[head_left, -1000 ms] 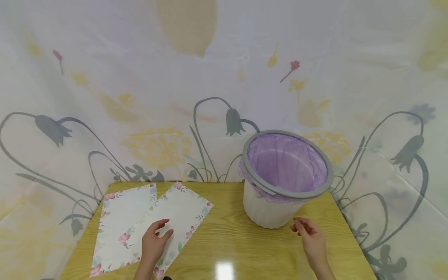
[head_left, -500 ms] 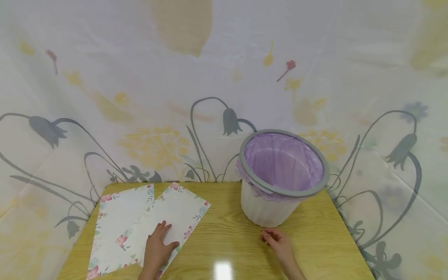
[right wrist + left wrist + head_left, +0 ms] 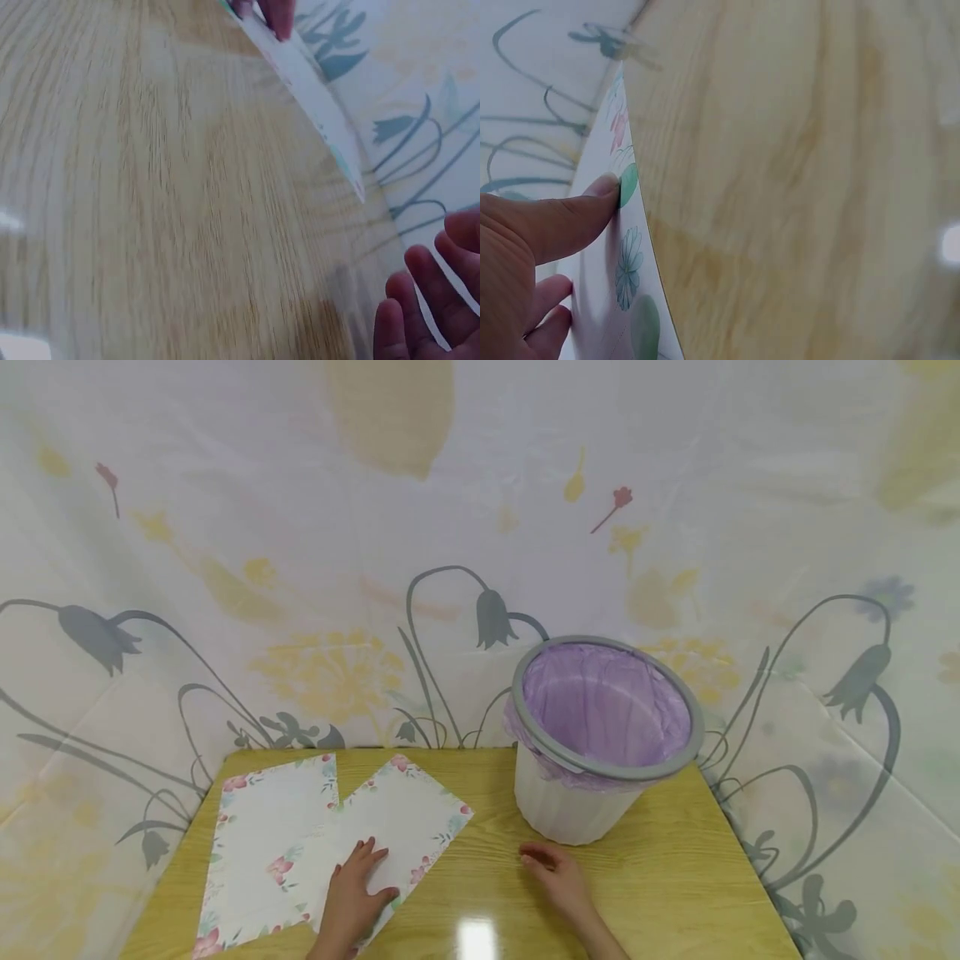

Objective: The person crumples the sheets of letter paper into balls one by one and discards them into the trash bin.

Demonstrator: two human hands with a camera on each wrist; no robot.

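Note:
Two white sheets of paper with floral borders lie overlapping on the left part of the table. My left hand (image 3: 355, 895) rests with spread fingers on the right-hand sheet (image 3: 408, 810), its thumb by that sheet's right edge, as the left wrist view also shows. The other sheet (image 3: 258, 827) lies to the left, at a different angle. My right hand (image 3: 558, 878) is over the table in front of the bin, its fingers loosely bent and nothing in them. In the right wrist view, the fingers (image 3: 435, 300) are apart from the paper.
A white waste bin (image 3: 566, 810) with a grey rim and a purple liner (image 3: 600, 710) stands on the right of the wooden table (image 3: 480, 877). Behind the table hangs a flower-printed cloth (image 3: 337, 552).
My left hand has come down onto the right-hand sheet and shifted it to the right; the other sheet has moved slightly right. My right hand has moved left, past the bin's front.

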